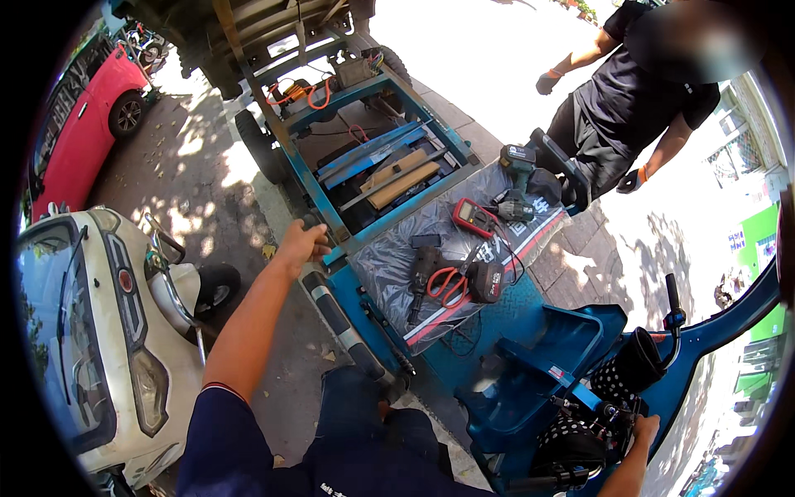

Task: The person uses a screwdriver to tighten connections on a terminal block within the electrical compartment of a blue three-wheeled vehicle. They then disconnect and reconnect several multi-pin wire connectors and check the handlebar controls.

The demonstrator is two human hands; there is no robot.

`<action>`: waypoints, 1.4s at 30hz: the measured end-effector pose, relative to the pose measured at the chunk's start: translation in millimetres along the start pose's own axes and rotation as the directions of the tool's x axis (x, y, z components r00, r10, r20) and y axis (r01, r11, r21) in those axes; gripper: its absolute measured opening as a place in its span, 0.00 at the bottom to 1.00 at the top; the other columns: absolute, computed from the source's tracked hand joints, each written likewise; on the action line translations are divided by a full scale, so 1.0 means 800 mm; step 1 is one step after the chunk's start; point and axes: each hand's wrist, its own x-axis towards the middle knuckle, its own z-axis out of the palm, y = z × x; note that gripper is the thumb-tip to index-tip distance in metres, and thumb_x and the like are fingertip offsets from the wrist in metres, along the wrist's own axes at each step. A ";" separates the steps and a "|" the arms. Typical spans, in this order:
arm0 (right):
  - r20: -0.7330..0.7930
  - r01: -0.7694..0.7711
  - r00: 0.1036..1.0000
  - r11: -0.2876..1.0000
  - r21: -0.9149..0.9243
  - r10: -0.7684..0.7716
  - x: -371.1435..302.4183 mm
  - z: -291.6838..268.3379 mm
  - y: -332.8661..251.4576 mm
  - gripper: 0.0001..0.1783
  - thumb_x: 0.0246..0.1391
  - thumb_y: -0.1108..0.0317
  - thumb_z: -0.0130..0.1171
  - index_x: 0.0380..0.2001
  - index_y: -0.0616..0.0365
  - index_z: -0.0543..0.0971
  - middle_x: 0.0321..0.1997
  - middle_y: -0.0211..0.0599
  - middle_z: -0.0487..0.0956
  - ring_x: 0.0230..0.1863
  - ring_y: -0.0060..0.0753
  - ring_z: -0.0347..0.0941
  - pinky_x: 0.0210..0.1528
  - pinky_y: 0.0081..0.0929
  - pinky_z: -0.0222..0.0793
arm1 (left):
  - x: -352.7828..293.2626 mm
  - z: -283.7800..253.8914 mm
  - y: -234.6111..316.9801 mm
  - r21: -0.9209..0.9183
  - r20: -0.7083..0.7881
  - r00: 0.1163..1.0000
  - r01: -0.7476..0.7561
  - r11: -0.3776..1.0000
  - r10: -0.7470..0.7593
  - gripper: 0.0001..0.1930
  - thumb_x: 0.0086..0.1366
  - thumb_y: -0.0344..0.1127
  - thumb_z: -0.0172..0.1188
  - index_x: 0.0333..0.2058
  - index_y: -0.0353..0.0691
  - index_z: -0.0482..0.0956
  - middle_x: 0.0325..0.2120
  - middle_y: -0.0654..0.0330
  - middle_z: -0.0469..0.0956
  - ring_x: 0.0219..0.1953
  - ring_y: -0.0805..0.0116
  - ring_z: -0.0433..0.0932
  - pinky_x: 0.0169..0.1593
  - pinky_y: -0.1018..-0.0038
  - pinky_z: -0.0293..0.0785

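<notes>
Single view only, from a head-worn fisheye camera, upright and unmirrored. Looks steeply down and forward from above a blue three-wheeled vehicle (497, 331), close over its floor and handlebar region. Takes in own left hand (300, 245) at mid-frame on the blue frame rail and own right hand (644, 428) low at the right edge, near the rim. Bends straight edges toward the dark circular border. Reaches outward to a white car (91, 331) at left and a standing person (629, 99) at top right, probably a few steps off.
</notes>
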 end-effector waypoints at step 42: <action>0.125 0.617 0.239 0.250 0.747 -0.963 -0.717 0.028 -0.545 0.37 0.63 0.50 0.62 0.65 0.67 0.71 0.65 0.58 0.74 0.65 0.61 0.71 0.66 0.46 0.67 | -0.222 -0.448 -0.406 0.223 -0.041 0.839 0.538 0.813 -0.543 0.21 0.69 0.34 0.65 0.57 0.30 0.77 0.40 0.51 0.84 0.39 0.63 0.84 0.40 0.68 0.80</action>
